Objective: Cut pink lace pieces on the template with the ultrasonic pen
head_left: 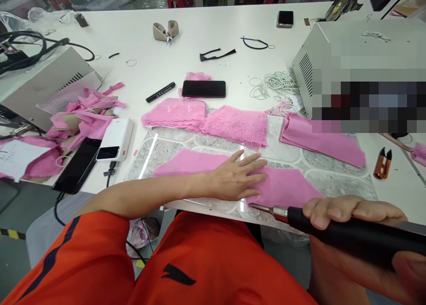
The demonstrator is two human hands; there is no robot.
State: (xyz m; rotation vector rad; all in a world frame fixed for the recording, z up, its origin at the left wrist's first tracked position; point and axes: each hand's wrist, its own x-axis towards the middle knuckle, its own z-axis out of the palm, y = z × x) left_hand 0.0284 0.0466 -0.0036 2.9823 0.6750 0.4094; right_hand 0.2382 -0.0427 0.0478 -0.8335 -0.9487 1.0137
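Left hand point(235, 180): fingers spread flat on pink cloth point(286, 186); right hand point(361, 211): grasping black-handled tool point(353, 239); tip could snag cloth edge if pushed

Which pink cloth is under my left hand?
The smooth, flat cloth nearest you, with your left hand spread on it. The lacy cloths and the folded cloth lie behind it, and the crumpled pile off to the left.
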